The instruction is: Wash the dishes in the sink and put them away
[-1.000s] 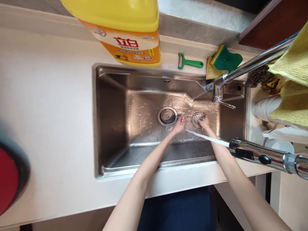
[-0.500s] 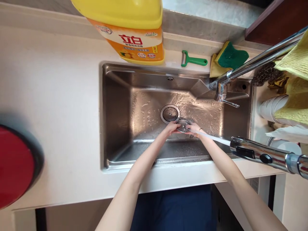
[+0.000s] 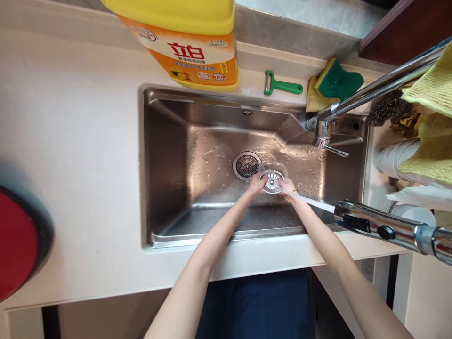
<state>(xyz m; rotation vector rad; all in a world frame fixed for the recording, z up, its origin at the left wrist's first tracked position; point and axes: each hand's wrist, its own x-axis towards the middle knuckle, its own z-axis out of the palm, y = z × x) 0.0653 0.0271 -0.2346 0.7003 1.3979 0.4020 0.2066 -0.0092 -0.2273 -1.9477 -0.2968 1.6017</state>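
Over the stainless steel sink (image 3: 165,165) I hold a round metal sink drain cover (image 3: 272,182), with radial slots and a small knob at its centre. My left hand (image 3: 257,182) grips its left rim, and my right hand (image 3: 287,185) grips the right rim. Water from the chrome faucet spout (image 3: 356,217) streams across my right hand onto the cover. Just left and behind it sits the perforated drain (image 3: 246,165) in the sink floor. Fingers underneath the cover are hidden.
Behind the sink stand a big yellow detergent bottle (image 3: 201,56), a green peeler (image 3: 284,86) and a sponge (image 3: 339,80). A faucet lever (image 3: 335,149) juts over the right side. Yellow cloths (image 3: 429,141) hang at right; a red round object (image 3: 16,245) lies left.
The drain cover has tilted so its slotted face shows more fully to me, and water splashes off it. Both hands keep hold of it. The view has shifted slightly.
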